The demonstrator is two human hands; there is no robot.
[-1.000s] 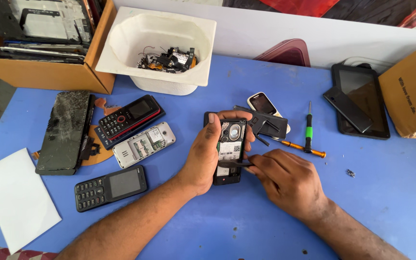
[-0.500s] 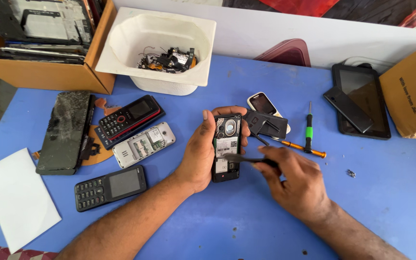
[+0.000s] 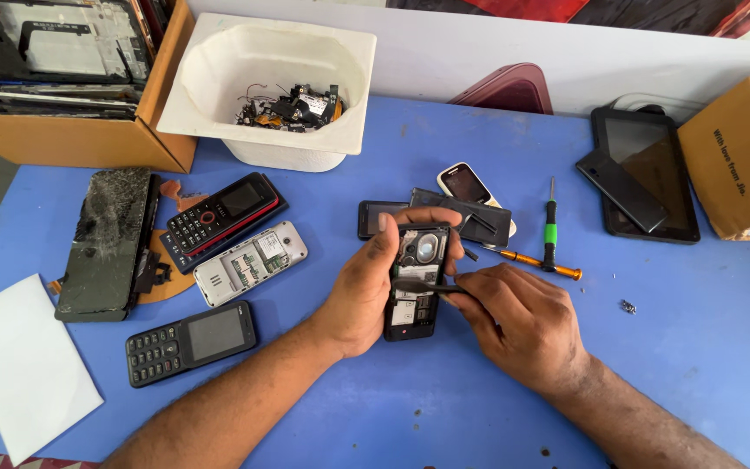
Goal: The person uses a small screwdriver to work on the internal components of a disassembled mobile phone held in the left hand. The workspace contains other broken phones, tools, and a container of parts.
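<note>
Left hand (image 3: 366, 291) wraps opened phone (image 3: 416, 282); right hand (image 3: 514, 317) pinches dark pry tool (image 3: 423, 285) against board; slip risks gouging exposed board, tool skidding off

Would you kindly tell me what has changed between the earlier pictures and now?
The left hand keeps its grip on the opened phone, now held straighter on the blue table. The right hand has drawn slightly rightward, and the thin dark tool it holds now lies across the phone's middle. The other phones, the screwdrivers and the white tub lie as before.
</note>
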